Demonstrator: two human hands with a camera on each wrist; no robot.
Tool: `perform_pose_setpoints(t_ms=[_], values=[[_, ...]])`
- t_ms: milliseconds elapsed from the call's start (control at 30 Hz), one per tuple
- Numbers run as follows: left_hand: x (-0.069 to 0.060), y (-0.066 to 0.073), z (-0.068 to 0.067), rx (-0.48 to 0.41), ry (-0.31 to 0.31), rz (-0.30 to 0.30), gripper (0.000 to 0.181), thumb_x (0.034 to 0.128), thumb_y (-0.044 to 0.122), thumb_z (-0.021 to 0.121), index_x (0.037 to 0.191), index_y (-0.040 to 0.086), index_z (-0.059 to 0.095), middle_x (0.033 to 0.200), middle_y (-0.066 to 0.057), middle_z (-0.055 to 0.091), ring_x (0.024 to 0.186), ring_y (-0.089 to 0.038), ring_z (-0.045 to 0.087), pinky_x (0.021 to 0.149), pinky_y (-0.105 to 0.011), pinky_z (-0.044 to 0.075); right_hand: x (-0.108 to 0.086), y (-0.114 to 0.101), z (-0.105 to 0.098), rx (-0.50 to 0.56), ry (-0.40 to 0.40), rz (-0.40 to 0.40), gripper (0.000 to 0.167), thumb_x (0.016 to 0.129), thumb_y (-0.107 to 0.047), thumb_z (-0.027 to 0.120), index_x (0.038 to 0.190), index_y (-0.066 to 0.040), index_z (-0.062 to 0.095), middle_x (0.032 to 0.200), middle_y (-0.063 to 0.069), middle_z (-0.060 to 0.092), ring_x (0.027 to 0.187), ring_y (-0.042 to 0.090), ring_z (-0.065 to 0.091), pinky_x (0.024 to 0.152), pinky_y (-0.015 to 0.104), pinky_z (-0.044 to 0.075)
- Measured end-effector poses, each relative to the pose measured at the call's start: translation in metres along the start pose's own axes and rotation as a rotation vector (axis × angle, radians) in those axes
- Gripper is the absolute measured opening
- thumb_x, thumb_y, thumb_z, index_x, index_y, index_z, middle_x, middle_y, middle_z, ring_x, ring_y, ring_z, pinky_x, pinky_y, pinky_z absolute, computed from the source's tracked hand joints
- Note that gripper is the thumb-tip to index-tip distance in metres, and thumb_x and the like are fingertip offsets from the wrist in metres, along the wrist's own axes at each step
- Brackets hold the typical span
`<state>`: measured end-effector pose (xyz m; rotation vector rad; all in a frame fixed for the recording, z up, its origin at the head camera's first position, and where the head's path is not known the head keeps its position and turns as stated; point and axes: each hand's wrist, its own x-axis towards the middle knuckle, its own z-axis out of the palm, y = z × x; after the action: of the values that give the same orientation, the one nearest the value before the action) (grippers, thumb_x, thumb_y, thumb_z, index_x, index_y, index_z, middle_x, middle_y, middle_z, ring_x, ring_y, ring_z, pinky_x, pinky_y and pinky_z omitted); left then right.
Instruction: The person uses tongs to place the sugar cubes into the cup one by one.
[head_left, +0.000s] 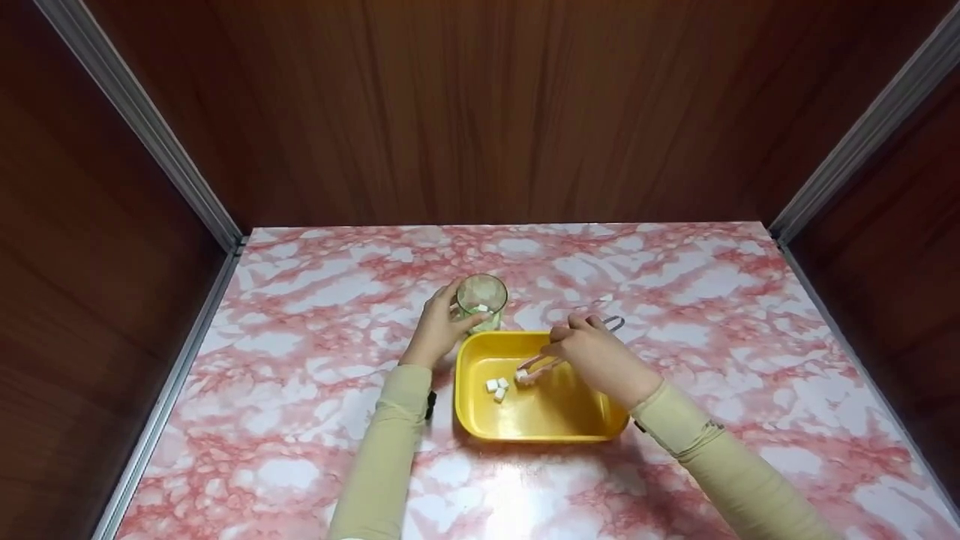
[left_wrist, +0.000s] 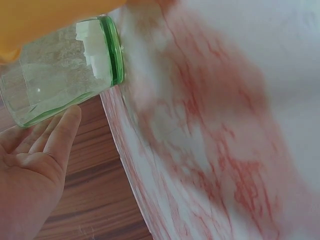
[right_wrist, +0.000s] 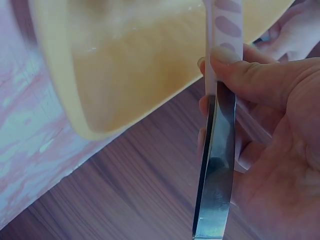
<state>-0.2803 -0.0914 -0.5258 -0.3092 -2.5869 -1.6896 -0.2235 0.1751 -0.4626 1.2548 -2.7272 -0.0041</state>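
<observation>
My left hand (head_left: pixel 439 328) holds a greenish clear glass (head_left: pixel 482 287), its thumb on the near side and fingers around the far left. White cubes (left_wrist: pixel 94 50) lie at the bottom of the glass in the left wrist view. My right hand (head_left: pixel 602 361) grips metal tongs (right_wrist: pixel 219 165) with pale pink, spotted tips between thumb and fingers. Down in a yellow basin (head_left: pixel 541 438), the tong tips meet at a small white cube (head_left: pixel 521 373). Three more white cubes (head_left: pixel 492 385) sit close together on the basin floor, left of the tips.
The glass stands just behind the basin's far left corner. A red and white marbled tabletop (head_left: pixel 300 420) lies beneath everything. Dark wood panels (head_left: pixel 480 112) with metal corner rails (head_left: pixel 161 127) enclose the table at the back and sides.
</observation>
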Motion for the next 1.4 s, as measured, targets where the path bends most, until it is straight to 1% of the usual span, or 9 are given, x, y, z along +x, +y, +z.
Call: perform_pose_setpoints(t_ms=[167,433,567,733,833,1000,1167,1267,1400], values=[[-0.001,0.0,0.0,0.007,0.002,-0.005,0.079,0.0855,0.026,0.074,0.149,0.005,0.032,0.141,-0.019,0.042,0.129,-0.029,0.043,0.105,-0.036,0.042,-0.002,0.002,-0.005,-0.012,0.022,-0.001,0.038,0.075,0.007,0.072,0.1,-0.02,0.076,0.091,-0.001,0.061,0.083,0.023,0.045,0.074,0.044,0.041],[0.0,0.001,-0.001,-0.001,0.004,0.007,0.078,0.0849,0.026,0.074,0.148,0.006,0.033,0.141,-0.018,0.042,0.129,-0.028,0.043,0.105,-0.037,0.042,-0.005,0.004,-0.011,-0.029,0.077,-0.022,0.031,0.077,0.006,0.072,0.094,-0.02,0.075,0.087,-0.001,0.057,0.084,0.026,0.048,0.069,0.044,0.044],[0.0,0.001,-0.001,0.003,0.005,0.021,0.078,0.0848,0.027,0.074,0.148,0.006,0.034,0.141,-0.018,0.042,0.129,-0.028,0.043,0.104,-0.035,0.042,-0.007,0.005,-0.014,-0.018,0.08,-0.02,0.037,0.075,0.01,0.072,0.096,-0.02,0.075,0.088,-0.002,0.059,0.084,0.025,0.049,0.069,0.043,0.045],[-0.001,0.001,-0.001,0.001,0.001,0.021,0.079,0.0845,0.03,0.074,0.148,0.006,0.033,0.142,-0.018,0.042,0.129,-0.028,0.043,0.104,-0.035,0.042,-0.007,0.008,-0.018,-0.01,0.072,-0.014,0.047,0.074,0.02,0.067,0.099,-0.02,0.076,0.086,-0.002,0.058,0.082,0.024,0.046,0.069,0.042,0.045],[-0.001,0.001,-0.001,-0.005,-0.002,0.02,0.08,0.0842,0.031,0.074,0.148,0.006,0.033,0.141,-0.02,0.042,0.129,-0.029,0.043,0.104,-0.037,0.042,-0.007,0.009,-0.02,-0.008,0.083,-0.013,0.048,0.075,0.019,0.068,0.1,-0.021,0.076,0.084,-0.002,0.057,0.08,0.024,0.045,0.067,0.042,0.044],[0.0,0.001,-0.001,-0.01,-0.002,0.01,0.08,0.0847,0.029,0.074,0.148,0.006,0.032,0.14,-0.02,0.042,0.129,-0.03,0.043,0.105,-0.036,0.042,-0.007,0.011,-0.025,0.011,0.08,-0.001,0.04,0.076,0.009,0.072,0.102,-0.021,0.076,0.088,-0.002,0.06,0.081,0.024,0.046,0.069,0.043,0.045],[0.0,0.003,-0.001,-0.016,0.002,0.003,0.078,0.0853,0.024,0.074,0.148,0.005,0.033,0.141,-0.02,0.041,0.13,-0.031,0.042,0.104,-0.033,0.042,-0.006,0.012,-0.029,0.035,0.071,0.016,0.039,0.076,0.008,0.073,0.102,-0.021,0.076,0.094,-0.001,0.063,0.087,0.026,0.05,0.075,0.05,0.048],[0.0,0.003,-0.001,-0.016,0.004,0.002,0.078,0.0851,0.024,0.075,0.148,0.005,0.033,0.141,-0.02,0.041,0.13,-0.031,0.042,0.104,-0.033,0.042,-0.005,0.012,-0.032,0.044,0.07,0.025,0.038,0.075,0.008,0.074,0.101,-0.019,0.076,0.096,-0.002,0.063,0.092,0.028,0.052,0.08,0.054,0.048],[0.0,0.002,0.0,0.002,0.004,-0.003,0.079,0.0847,0.027,0.075,0.149,0.006,0.033,0.143,-0.019,0.04,0.13,-0.03,0.042,0.104,-0.033,0.042,-0.005,0.012,-0.035,0.039,0.068,0.026,0.039,0.074,0.01,0.074,0.101,-0.018,0.076,0.096,-0.001,0.064,0.091,0.028,0.052,0.078,0.054,0.048]])
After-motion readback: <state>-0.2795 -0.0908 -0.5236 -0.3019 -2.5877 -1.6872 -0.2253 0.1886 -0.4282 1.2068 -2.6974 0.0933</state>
